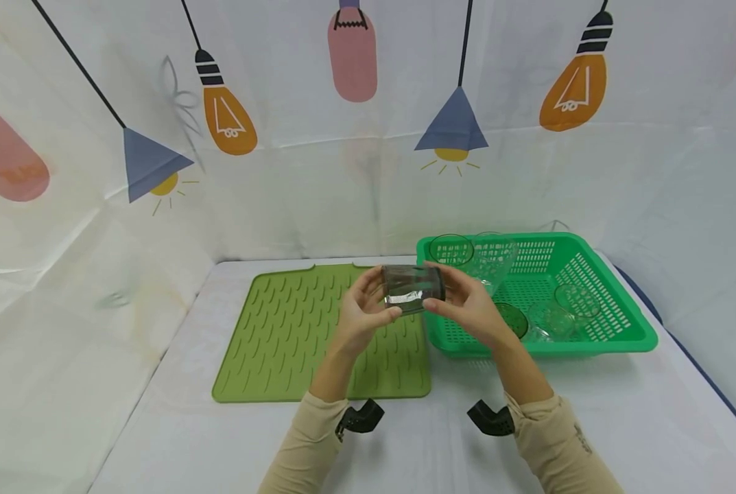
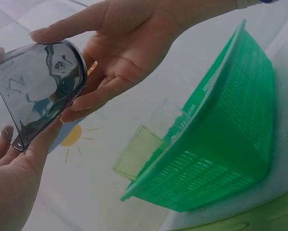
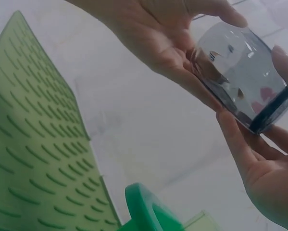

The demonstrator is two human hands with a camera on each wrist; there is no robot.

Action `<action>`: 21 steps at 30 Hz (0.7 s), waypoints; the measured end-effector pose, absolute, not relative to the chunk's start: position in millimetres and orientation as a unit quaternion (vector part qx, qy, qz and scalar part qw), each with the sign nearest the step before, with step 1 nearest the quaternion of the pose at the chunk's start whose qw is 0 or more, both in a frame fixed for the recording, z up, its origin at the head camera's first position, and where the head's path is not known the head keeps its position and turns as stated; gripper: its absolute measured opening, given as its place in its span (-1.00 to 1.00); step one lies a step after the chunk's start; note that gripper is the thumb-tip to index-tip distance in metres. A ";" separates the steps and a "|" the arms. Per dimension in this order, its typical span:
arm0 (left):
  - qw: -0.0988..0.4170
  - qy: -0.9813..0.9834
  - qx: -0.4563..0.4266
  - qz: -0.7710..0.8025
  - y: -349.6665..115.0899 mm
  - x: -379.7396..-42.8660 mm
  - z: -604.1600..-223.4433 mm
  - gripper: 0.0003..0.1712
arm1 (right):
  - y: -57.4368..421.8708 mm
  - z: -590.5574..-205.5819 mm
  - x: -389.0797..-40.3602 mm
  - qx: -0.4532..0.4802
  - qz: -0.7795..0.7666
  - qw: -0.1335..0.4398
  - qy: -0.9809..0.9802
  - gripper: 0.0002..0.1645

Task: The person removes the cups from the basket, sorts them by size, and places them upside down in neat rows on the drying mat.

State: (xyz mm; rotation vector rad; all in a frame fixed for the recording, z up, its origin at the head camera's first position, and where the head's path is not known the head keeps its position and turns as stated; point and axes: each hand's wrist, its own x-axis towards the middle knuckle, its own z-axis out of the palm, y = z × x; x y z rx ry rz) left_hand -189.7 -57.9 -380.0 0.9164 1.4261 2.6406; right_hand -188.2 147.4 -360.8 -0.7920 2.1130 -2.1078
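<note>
A grey tinted drinking glass [image 1: 409, 288] is held on its side in the air between both hands. My left hand [image 1: 361, 315] grips it at the rim end, thumb in front and fingers behind. At the thick base end, my right hand [image 1: 469, 305] pinches it between thumb and fingers. In the left wrist view the glass [image 2: 43, 84] overlaps the patterned backdrop. The right wrist view shows the dark base of the glass [image 3: 273, 110] by the right hand's fingers [image 3: 232, 134].
A green plastic basket [image 1: 621, 346] at the right holds several glasses, including a dark green one [image 1: 512, 320] and clear ones [image 1: 553, 321]. An olive green drying mat [image 1: 269, 343] lies on the white-covered table [image 1: 176, 432]. A patterned cloth [image 1: 318, 185] hangs behind.
</note>
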 end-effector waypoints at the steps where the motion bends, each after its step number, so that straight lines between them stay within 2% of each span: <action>1: 0.000 0.452 0.289 0.844 -57.7 -189.5 -380.6 -0.14 | 146.4 -360.4 -188.4 -0.254 -0.690 0.029 0.678 -0.21; 8: 0.014 0.458 0.270 0.847 -59.3 -187.5 -384.8 0.04 | 142.7 -359.7 -187.4 -0.216 -0.720 0.047 0.658 -0.26; 14: 0.023 0.497 0.259 0.828 -71.9 -182.1 -391.6 0.16 | 143.8 -356.0 -189.9 -0.202 -0.694 0.050 0.689 -0.17; 17: 0.021 0.530 0.257 0.808 -83.3 -177.2 -396.9 0.08 | 144.5 -353.9 -191.0 -0.196 -0.686 0.055 0.698 -0.14; 21: 0.013 0.601 0.238 0.763 -99.8 -169.3 -406.2 -0.18 | 146.0 -353.0 -192.6 -0.179 -0.677 0.059 0.712 -0.16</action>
